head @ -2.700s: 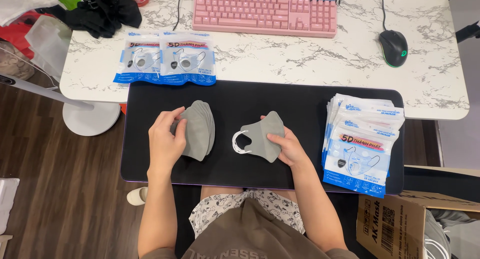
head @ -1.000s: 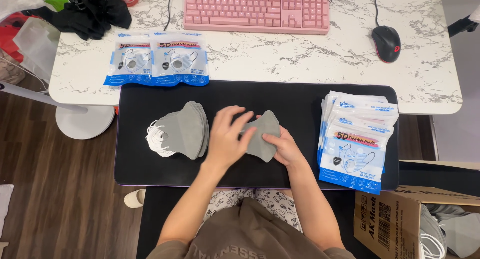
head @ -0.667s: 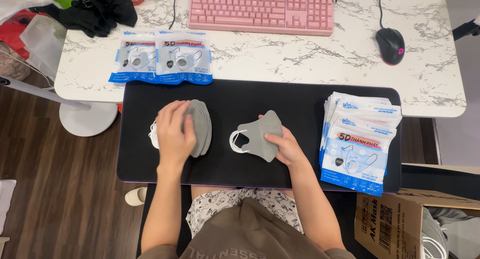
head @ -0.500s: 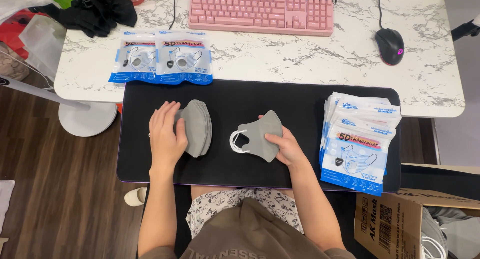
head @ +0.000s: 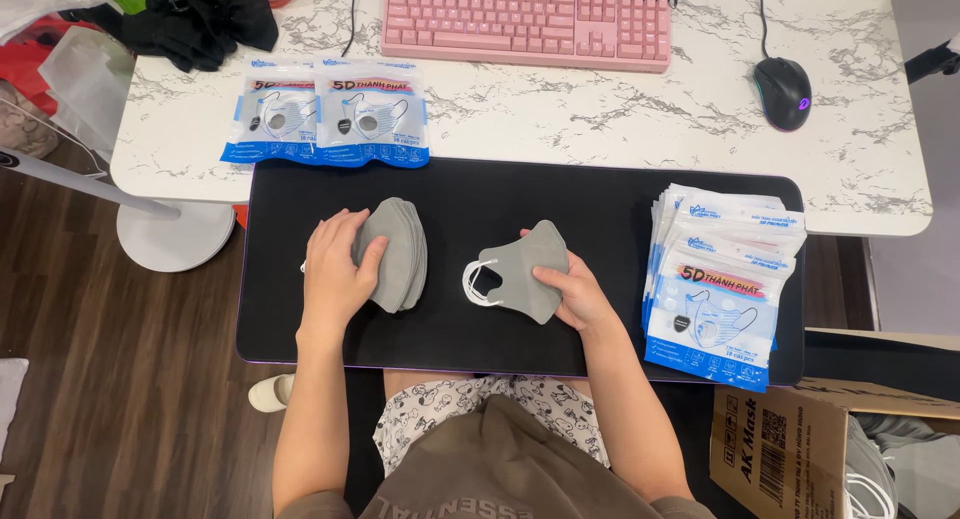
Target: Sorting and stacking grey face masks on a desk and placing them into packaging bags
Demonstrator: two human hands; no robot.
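A small stack of grey face masks lies on the left part of a black desk mat. My left hand rests on the left side of that stack, fingers curled over it. A single grey mask with white ear loops lies at the mat's middle. My right hand presses on its right edge, thumb on top.
A pile of blue-and-white mask packets sits on the mat's right end. Two more packets lie on the marble table above the mat. A pink keyboard, a black mouse, a cardboard box at lower right.
My left hand reached across to the single mask, then went back to the stack on the left and settled on it. My right hand stayed on the single mask.
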